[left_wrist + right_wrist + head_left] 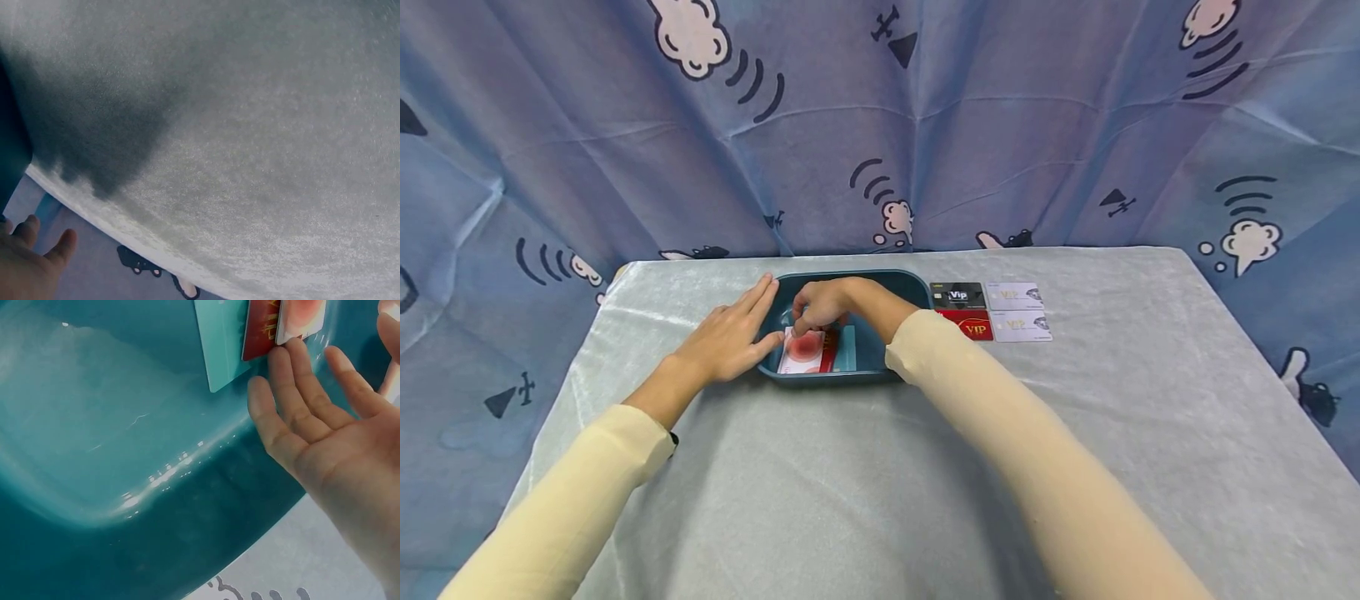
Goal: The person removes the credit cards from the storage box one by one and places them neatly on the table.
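My R hand [820,304] in tray [872,354]: thumb/fingers apart, tips @ white card [803,353] | L hand [726,337]: straight, @ tray's L rim | risk: uneven push cd skew cards

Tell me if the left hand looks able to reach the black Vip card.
Probably not directly: the left hand is at the left end of the tray, the black Vip card lies past its right end, and the right forearm crosses between.

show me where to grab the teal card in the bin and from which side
Probably best to pinch the teal card by its right edge, coming from the right of the bin: the red card overlaps its left, while that edge lies exposed.
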The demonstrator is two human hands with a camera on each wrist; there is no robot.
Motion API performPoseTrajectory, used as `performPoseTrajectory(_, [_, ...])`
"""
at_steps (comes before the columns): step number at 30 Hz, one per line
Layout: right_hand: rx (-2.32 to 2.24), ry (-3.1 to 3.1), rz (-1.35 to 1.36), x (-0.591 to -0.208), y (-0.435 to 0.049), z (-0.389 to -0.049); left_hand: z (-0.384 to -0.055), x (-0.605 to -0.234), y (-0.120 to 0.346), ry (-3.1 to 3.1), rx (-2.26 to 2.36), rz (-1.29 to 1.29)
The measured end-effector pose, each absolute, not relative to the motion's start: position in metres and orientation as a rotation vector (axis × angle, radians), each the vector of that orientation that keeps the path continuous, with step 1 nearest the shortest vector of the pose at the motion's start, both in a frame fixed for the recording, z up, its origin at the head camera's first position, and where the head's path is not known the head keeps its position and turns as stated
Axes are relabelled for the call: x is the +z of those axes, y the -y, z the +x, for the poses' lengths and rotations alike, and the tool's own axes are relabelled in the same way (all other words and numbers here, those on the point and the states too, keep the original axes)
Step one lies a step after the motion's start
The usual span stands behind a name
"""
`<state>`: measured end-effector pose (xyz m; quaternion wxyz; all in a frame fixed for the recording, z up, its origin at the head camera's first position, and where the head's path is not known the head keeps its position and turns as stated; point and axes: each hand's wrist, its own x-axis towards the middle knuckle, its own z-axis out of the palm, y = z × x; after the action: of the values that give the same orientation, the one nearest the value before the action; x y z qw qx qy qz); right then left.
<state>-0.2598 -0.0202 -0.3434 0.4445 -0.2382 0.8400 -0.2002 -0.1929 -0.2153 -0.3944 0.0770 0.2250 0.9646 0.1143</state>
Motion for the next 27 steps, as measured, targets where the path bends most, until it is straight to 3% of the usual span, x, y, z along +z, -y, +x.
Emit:
performPoseTrajectory(20, [-0.471,-2.164,-0.699,-0.34,0.011,-0.261,-0.193,-0.394,0.214,-2.893,0.349,0.665])
performPoseTrajectory(27, [-0.405,-2.18,-0.85,-0.336,0.006,-0.259,-0.192,-0.394,0.214,-2.899,0.356,0.666])
